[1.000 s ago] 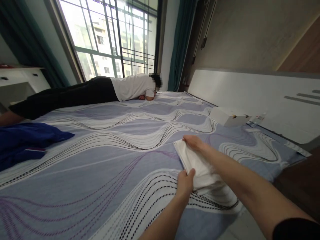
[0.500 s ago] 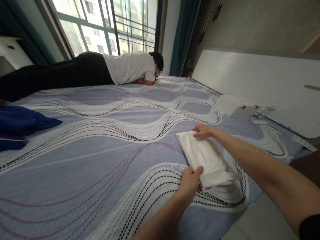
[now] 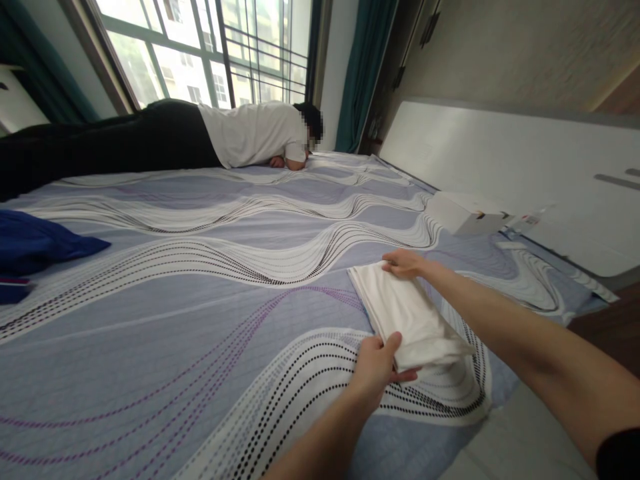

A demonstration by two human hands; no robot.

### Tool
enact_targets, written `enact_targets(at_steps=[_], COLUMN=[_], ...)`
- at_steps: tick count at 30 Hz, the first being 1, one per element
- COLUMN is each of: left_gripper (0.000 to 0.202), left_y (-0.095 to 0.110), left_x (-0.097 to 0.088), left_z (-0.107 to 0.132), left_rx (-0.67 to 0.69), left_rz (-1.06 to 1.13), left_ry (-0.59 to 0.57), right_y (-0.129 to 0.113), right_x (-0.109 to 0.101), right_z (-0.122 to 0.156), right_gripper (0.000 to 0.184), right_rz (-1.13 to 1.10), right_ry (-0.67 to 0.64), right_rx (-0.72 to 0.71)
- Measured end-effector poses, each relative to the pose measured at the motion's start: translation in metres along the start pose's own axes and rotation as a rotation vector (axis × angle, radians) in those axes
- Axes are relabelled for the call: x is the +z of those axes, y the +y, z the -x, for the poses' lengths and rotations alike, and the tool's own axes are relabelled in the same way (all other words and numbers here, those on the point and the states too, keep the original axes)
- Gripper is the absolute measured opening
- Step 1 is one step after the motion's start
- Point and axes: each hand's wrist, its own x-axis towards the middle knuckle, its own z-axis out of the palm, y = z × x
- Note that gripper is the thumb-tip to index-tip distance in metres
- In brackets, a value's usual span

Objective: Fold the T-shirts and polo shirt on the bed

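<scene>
A folded white cloth garment (image 3: 413, 313) lies on the patterned bed sheet (image 3: 210, 313), right of centre in the head view; what kind of garment it is does not show. My left hand (image 3: 377, 365) grips its near left corner, thumb on top and fingers underneath, some fingertips showing past the near edge. At the far corner, my right hand (image 3: 403, 263) pinches the edge, its fingertips partly hidden by the cloth. The garment's right end is loosely bunched, while its left edge shows stacked layers.
A person (image 3: 255, 133) lies face down along the bed's far side by the window. Blue clothing (image 3: 45, 243) rests at the left. Near the white headboard (image 3: 500, 160) stands a white box (image 3: 465, 215). Tiled floor (image 3: 520, 440) shows at the lower right.
The fingers of my left hand now reach farther under the near edge of the garment, lifting it slightly. My right hand keeps its hold. The view has shifted a little.
</scene>
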Motion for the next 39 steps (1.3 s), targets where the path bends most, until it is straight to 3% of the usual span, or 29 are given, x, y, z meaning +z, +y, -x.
enact_targets(at_steps=[6,8,10,12,14,15,17,20,22,25,29,34,39], left_gripper=[0.038,0.038,0.047,0.054,0.046,0.043,0.056,0.07,0.072,0.074,0.078,0.079,0.082], left_y=[0.002,0.008,0.015,0.019,0.016,0.012,0.001,-0.015,-0.022,-0.026,-0.026,-0.026,-0.027], left_x=[0.001,0.002,0.001,-0.001,-0.006,-0.009,-0.015,-0.022,-0.025,-0.027,-0.028,-0.026,-0.019], left_z=[0.001,0.004,0.008,0.012,0.013,0.012,0.007,-0.002,-0.006,-0.006,-0.002,0.0,0.006], left_rx=[0.001,-0.057,-0.036,0.222,0.648,0.824,0.984,0.896,0.838,0.846,0.842,0.824,0.771], left_rz=[-0.081,-0.207,-0.496,-0.861,-1.126,-1.212,-1.37,-1.58,-1.643,-1.674,-1.689,-1.657,-1.595], left_ry=[-0.082,-0.05,0.063,0.247,0.414,0.454,0.419,0.284,0.255,0.245,0.227,0.173,0.121], right_y=[-0.019,-0.033,-0.055,-0.081,-0.104,-0.112,-0.117,-0.104,-0.091,-0.081,-0.093,-0.119,-0.125], right_x=[0.011,0.011,0.013,0.021,0.031,0.034,0.038,0.037,0.036,0.033,0.029,0.043,0.047], right_z=[0.001,0.005,0.01,0.015,0.016,0.016,0.015,0.016,0.02,0.023,0.028,0.033,0.017], right_gripper=[0.027,0.03,0.041,0.056,0.065,0.067,0.068,0.066,0.064,0.063,0.067,0.069,0.067], right_rz=[-0.006,0.007,0.012,-0.003,-0.048,-0.087,-0.185,-0.242,-0.216,-0.197,-0.184,-0.199,-0.262], right_ry=[0.058,0.12,0.247,0.326,0.257,0.196,0.116,0.142,0.149,0.053,0.074,0.077,0.068], right_rx=[0.039,0.079,0.135,0.15,0.121,0.117,0.148,0.252,0.335,0.402,0.418,0.367,0.409])
